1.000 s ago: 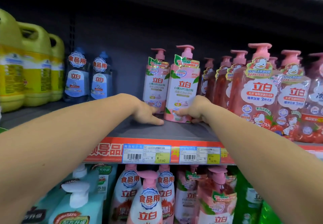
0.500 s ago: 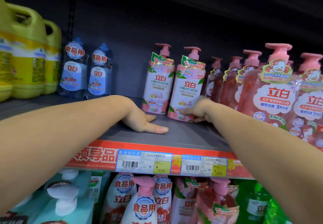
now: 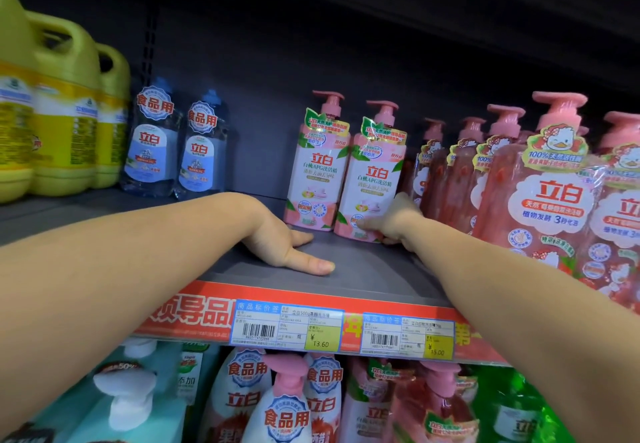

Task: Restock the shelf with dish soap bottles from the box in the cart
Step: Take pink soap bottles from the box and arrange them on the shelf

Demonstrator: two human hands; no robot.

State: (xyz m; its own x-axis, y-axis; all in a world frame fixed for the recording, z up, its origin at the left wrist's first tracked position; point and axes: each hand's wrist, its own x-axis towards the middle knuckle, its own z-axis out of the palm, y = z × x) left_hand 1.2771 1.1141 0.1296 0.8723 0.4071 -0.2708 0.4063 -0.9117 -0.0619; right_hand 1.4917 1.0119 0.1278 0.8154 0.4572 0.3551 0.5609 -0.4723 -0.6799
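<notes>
Head view: two pale pink dish soap bottles stand upright side by side on the grey shelf [image 3: 363, 269], long axis vertical, pump heads uppermost and labels facing the near edge. The left pink bottle [image 3: 317, 169] stands slightly farther back; the right pink bottle [image 3: 375, 183] stands just beside it, and whether the two touch cannot be told. The pump spout of each bottle points left. The right hand [image 3: 394, 223] is at the lower right side of the right pink bottle, with the thumb curled across the bottle's front near its base; the remaining fingers are hidden behind the bottle. The left hand [image 3: 280, 245] lies palm down on the shelf surface, fingers straight and spread slightly, thumb extended toward the right, just in front of the left pink bottle and holding nothing. To the right stands a dense row of red-pink pump bottles [image 3: 540, 193]. To the left stand two blue-labelled clear bottles [image 3: 176, 145], then yellow jugs [image 3: 65, 110] at the far left. Price tags [image 3: 287, 326] are fixed to the red front strip of the shelf. The lower shelf holds further pump bottles [image 3: 287, 404].
</notes>
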